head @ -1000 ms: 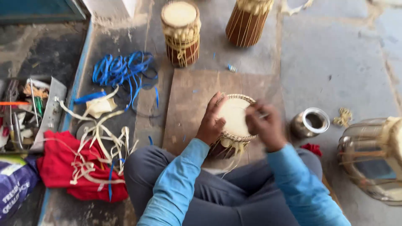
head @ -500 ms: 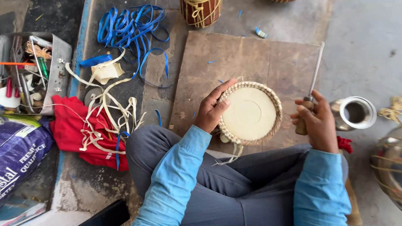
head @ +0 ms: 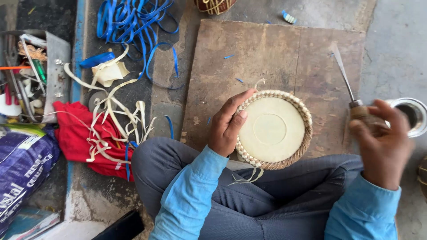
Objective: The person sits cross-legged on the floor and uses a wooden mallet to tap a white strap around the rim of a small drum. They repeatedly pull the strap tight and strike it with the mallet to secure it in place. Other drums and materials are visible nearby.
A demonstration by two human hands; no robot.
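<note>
A small drum (head: 272, 129) with a pale skin head and a braided rim stands between my crossed legs on a wooden board (head: 275, 58). My left hand (head: 227, 124) grips its left rim, thumb on the skin. My right hand (head: 380, 140), blurred, is shut on the wooden handle of a flat metal blade tool (head: 344, 75) whose tip points away from me, to the right of the drum and apart from it.
A metal cup (head: 413, 116) stands just right of my right hand. Left of the board lie pale hide strips (head: 118, 111) on a red cloth (head: 78, 138), blue straps (head: 133, 22), a tool tray (head: 31, 71) and a purple sack (head: 22, 169). Another drum (head: 215, 5) stands beyond the board.
The view has closed in on the drum. My right hand came off the drum head and swung out right holding the blade tool. My left hand stayed on the rim.
</note>
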